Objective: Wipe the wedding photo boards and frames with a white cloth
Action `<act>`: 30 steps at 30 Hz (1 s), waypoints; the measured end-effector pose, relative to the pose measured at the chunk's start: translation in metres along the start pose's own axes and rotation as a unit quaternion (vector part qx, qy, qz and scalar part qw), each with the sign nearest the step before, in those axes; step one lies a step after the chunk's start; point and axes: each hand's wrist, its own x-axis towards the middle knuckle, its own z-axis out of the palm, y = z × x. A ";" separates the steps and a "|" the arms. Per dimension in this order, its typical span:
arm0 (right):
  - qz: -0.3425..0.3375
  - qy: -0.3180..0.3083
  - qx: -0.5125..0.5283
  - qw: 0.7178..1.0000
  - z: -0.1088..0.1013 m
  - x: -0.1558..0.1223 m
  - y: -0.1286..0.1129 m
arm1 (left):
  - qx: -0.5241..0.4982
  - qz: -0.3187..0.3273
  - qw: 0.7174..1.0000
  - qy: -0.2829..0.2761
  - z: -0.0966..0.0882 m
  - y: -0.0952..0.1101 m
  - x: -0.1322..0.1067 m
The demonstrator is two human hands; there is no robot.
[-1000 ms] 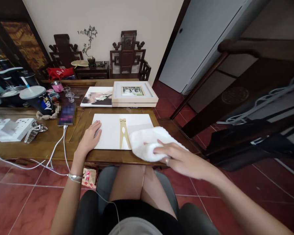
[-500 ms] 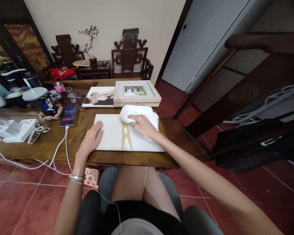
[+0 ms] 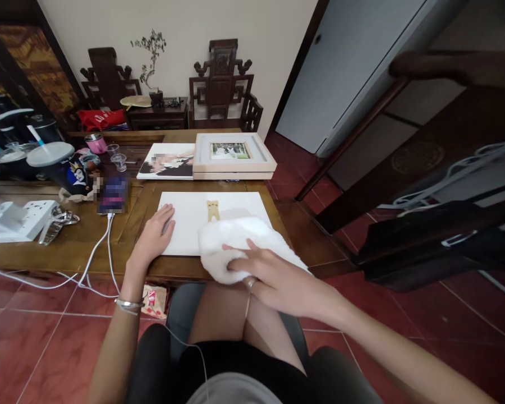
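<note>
While the left hand [image 3: 154, 238] lies palm-down, grip open, on the left edge of the white picture board [image 3: 185, 221] | CHANGE: right hand [image 3: 273, 278] and white towel [image 3: 231, 244] have come from the board's far edge to its near edge, at the bench [image 3: 67, 247] front; wipe stroke spans the board | POSE: right palm down, grip open, fingers pressing the towel.

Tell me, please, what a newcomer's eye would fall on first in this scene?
The right hand holds a fluffy white cloth on the near edge of a white panel, which lies flat on the wooden table. The left hand rests open on the panel's left edge. Behind the panel, a light wooden picture frame lies beside an unframed photo print.
</note>
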 end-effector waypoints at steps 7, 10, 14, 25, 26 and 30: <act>0.029 0.128 -0.032 0.991 0.002 0.078 0.057 | -0.004 -0.003 1.000 0.002 0.000 0.000 0.000; 0.047 0.156 -0.046 0.986 0.006 0.099 0.065 | -0.006 -0.005 1.000 0.002 -0.001 0.001 0.000; 0.053 0.122 -0.071 0.989 0.015 0.089 0.049 | -0.006 -0.007 1.000 0.002 -0.001 0.000 0.000; -0.032 0.023 -0.001 0.999 0.017 -0.007 -0.013 | -0.006 -0.001 1.000 -0.003 -0.001 0.001 0.000; -0.029 0.027 0.005 0.999 0.013 -0.007 -0.010 | -0.007 -0.002 1.000 -0.002 -0.001 0.001 0.000; 0.022 0.072 -0.017 0.997 0.000 0.014 0.027 | -0.010 -0.003 1.000 0.002 0.000 0.001 -0.001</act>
